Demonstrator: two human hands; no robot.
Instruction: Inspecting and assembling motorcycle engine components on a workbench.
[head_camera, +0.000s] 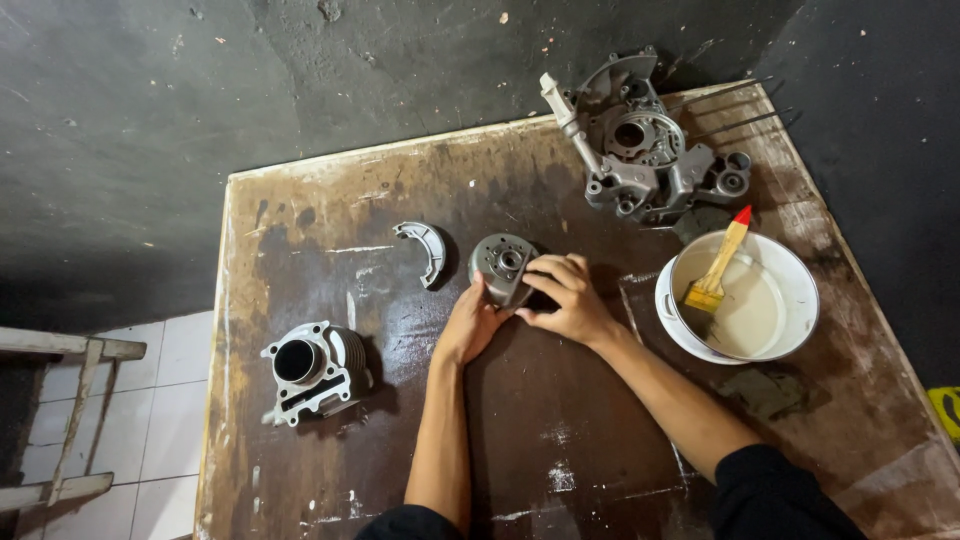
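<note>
A: What's biggest here?
B: The stained wooden table (330, 200), then the engine casing (640, 150) upper right and the white bowl (790, 290) with a brush (715, 275).
A: And the hands?
B: At frame centre, left hand (470, 325) and right hand (570, 295) have fingers clamped on a round metal part (500, 265).

Light is falling from above, slightly toward the near side, leaving the wooden table (330, 440) evenly but dimly lit. Its wet patches are glinting near the middle and the near edge. Soft shadows are pooling beside the metal parts, toward the right. The dark wall beyond the far edge is swallowing detail. The white bowl (790, 300) is showing brightest. Focus is staying sharp throughout; lines are bending slightly at the corners.
</note>
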